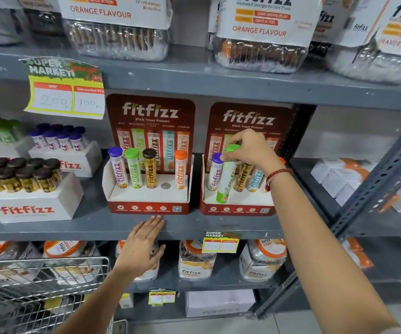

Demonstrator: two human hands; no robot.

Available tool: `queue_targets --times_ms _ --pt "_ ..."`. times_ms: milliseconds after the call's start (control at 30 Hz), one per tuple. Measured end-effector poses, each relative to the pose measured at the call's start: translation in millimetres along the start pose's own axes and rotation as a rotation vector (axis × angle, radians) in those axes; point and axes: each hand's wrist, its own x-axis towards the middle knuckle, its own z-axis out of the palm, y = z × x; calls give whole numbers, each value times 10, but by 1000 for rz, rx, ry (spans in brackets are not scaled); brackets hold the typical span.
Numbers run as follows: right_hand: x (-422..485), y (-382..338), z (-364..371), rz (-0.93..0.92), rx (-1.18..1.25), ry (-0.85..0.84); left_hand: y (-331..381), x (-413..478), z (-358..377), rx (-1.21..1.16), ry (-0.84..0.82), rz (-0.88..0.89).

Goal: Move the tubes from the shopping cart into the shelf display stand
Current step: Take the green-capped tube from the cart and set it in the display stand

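Note:
Two red fitfizz display stands sit side by side on the middle grey shelf. The left stand [148,203] holds purple, green, brown and orange-capped tubes, with one empty hole [165,186] between brown and orange. At the right stand [236,208], my right hand [250,150] grips the cap end of a green-capped tube [226,179], tilted, its base at the stand's front. Purple, brown and blue tubes stand around it. My left hand [141,244] lies flat and open against the shelf's front edge below the left stand. The wire shopping cart [42,285] is at the lower left.
White fitfizz boxes of brown-capped tubes [25,179] and purple-capped tubes [59,141] stand left of the stands. Plastic jars fill the upper and lower shelves. A yellow price tag [66,90] hangs from the upper shelf. A slotted metal upright [375,189] stands right.

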Motion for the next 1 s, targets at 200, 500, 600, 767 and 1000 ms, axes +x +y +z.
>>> queue_targets --times_ms 200,500,600,767,1000 --pt "58 121 -28 87 4 -55 -4 6 33 5 20 12" --pt "155 246 193 151 -26 125 13 -4 20 -6 14 3" --pt "180 294 221 167 -6 158 18 -8 -1 -14 2 0" --pt "252 345 210 194 -13 139 14 -3 4 -24 -4 0" --pt "213 239 265 196 -150 60 0 -5 29 -9 -5 2"
